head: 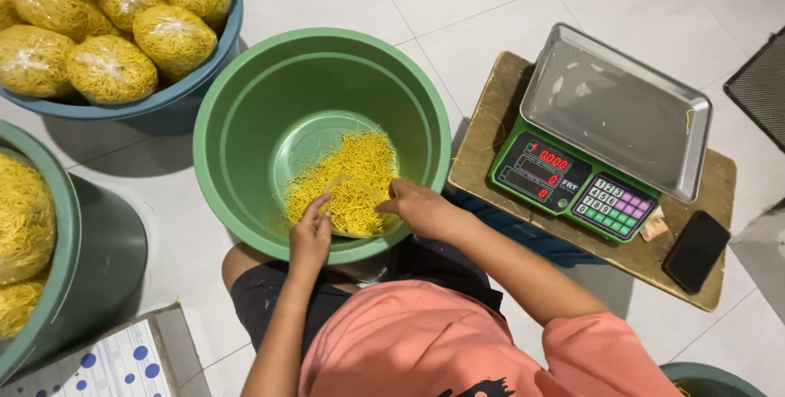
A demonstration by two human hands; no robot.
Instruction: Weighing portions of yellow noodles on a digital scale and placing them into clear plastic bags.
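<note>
Your left hand (311,235) reaches over the near rim of the green basin (245,86), fingers curled down into the loose yellow noodles (347,176) on its floor; it looks to be pinching the edge of a clear plastic bag (353,194) that lies among them, though how firmly you hold it cannot be told. Your right hand (419,207) sits just to the right of the left one, also inside the basin, fingers bent and touching the same bag and the noodles at its mouth. The noodle heap spreads from under both hands and away from you toward the middle of the basin floor.

Beyond your left hand, further off, a blue tub (196,78) holds filled bags of noodles (110,68). Well to the left of that hand stands another green tub (57,201) heaped with noodles. To the right of your right hand, a green weighing scale (572,184) with a bare steel pan (613,107) rests on a low wooden bench (491,119), with a black phone (696,251) at its far right end.
</note>
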